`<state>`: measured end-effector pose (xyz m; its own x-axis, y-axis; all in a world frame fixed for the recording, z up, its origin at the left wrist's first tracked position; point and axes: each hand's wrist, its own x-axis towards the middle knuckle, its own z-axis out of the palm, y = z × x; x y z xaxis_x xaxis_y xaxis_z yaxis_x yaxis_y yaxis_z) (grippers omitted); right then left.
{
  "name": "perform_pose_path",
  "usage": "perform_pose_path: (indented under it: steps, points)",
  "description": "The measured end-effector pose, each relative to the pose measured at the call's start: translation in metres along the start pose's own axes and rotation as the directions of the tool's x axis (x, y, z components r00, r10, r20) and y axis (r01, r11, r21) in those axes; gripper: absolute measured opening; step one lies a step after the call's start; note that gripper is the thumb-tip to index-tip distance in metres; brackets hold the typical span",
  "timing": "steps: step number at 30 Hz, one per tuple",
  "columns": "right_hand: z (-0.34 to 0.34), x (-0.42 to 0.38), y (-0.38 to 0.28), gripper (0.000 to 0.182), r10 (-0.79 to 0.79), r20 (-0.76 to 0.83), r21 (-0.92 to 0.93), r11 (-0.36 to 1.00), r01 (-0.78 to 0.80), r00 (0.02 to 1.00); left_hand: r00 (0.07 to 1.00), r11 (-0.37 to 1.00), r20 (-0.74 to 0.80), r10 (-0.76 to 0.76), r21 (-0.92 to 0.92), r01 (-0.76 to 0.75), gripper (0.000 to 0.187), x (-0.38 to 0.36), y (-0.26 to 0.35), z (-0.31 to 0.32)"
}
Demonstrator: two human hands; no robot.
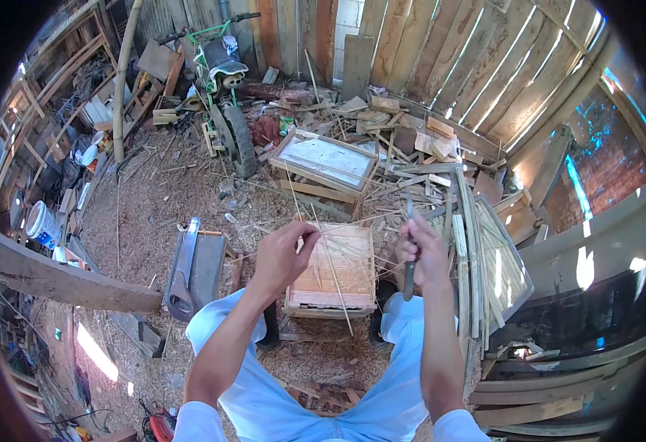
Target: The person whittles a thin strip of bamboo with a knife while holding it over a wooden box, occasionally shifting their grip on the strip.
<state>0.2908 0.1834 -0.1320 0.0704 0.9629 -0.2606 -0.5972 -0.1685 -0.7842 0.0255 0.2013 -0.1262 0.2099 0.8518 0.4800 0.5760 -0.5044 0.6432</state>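
Note:
My left hand (286, 250) is closed in a pinch on a thin wooden strip (360, 219), which stretches across toward my right hand. My right hand (424, 247) grips a knife (409, 274) by its dark handle, the blade pointing up and away from me. Between my knees stands a low wooden box (330, 280) with a slatted top, just below both hands. Another thin stick (337, 295) lies slanted over that top, and fine strips are scattered at its right side.
A handsaw (183, 272) rests on a dark board at my left. Ahead sits a wooden frame with a pale panel (326, 158), beside heaped wood scraps (411, 140). A small motorbike (227, 110) stands behind. Long slats (470, 250) lean at my right. Shavings cover the floor.

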Motion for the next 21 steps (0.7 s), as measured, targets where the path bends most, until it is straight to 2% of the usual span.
perform_pose_path:
  steps: [2, 4, 5, 6, 8, 12, 14, 15, 17, 18, 21]
  points:
    - [-0.003, -0.001, 0.0, 0.037, -0.023, -0.032, 0.045, 0.999, 0.025, 0.999, 1.0, 1.0, -0.001, -0.001, 0.014, 0.001, 0.009, 0.0, -0.003, -0.001]
    - [0.004, -0.004, 0.007, 0.035, -0.012, 0.069, 0.01, 1.0, 0.011, 0.998, 0.998, 0.999, 0.047, -0.037, 0.012, 0.037, 0.009, -0.002, 0.001, 0.0]
    - [0.01, -0.008, 0.014, 0.033, 0.059, 0.042, -0.049, 0.997, -0.057, 0.997, 0.998, 0.999, 0.046, -0.04, 0.01, 0.04, 0.009, -0.003, 0.002, 0.004]
    - [0.019, -0.012, 0.024, 0.033, 0.061, 0.042, -0.051, 0.997, -0.059, 0.997, 0.999, 1.0, 0.049, -0.002, -0.028, 0.003, 0.008, -0.004, 0.004, 0.01]
    - [0.035, -0.018, 0.042, 0.034, 0.211, 0.153, -0.241, 0.955, -0.171, 0.965, 0.998, 0.997, 0.051, 0.035, -0.063, -0.031, 0.008, -0.005, 0.007, 0.016]
    - [0.038, -0.015, 0.048, 0.035, 0.254, 0.244, -0.238, 0.951, -0.196, 0.936, 0.999, 0.998, 0.044, 0.019, -0.061, -0.016, 0.008, -0.003, 0.008, 0.012]
    - [0.024, -0.007, 0.029, 0.033, 0.089, 0.044, -0.14, 0.987, -0.082, 0.995, 0.999, 0.998, 0.04, -0.004, -0.056, 0.006, 0.009, -0.002, 0.007, 0.006]
    - [0.015, -0.004, 0.019, 0.033, 0.089, 0.044, -0.143, 0.986, -0.082, 0.995, 0.999, 0.999, 0.041, -0.025, -0.037, 0.027, 0.009, -0.002, 0.005, 0.003]
    - [-0.001, 0.001, 0.004, 0.033, 0.004, 0.047, 0.091, 0.996, -0.009, 0.999, 0.998, 0.999, 0.042, -0.044, -0.019, 0.045, 0.009, -0.001, 0.004, 0.001]
    - [0.001, 0.0, 0.006, 0.033, 0.004, 0.046, 0.091, 0.996, -0.008, 0.999, 0.999, 0.999, 0.046, -0.026, -0.021, 0.027, 0.008, -0.002, 0.004, 0.001]
    - [0.02, -0.015, 0.021, 0.031, 0.148, 0.093, -0.177, 0.976, -0.13, 0.985, 0.998, 0.999, 0.062, 0.009, -0.037, -0.007, 0.007, -0.004, 0.006, 0.009]
